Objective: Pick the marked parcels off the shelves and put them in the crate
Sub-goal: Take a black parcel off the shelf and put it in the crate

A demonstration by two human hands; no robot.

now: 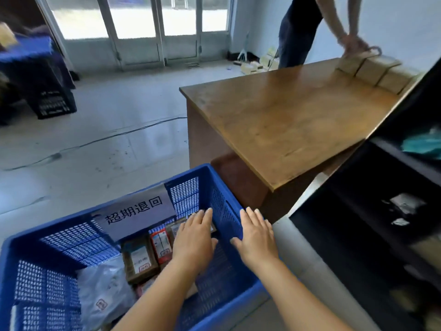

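Both hands hover flat with fingers straight, holding nothing; the left hand (194, 240) is over the inside of the blue crate (35, 271), the right hand (256, 237) above the crate's right rim; beneath and left of the left palm lie the parcels: a brown box (138, 261), a red-and-white carton (161, 244), a grey mailer bag (105, 292); dark shelves (381, 211) stand to the right, beyond the right hand.
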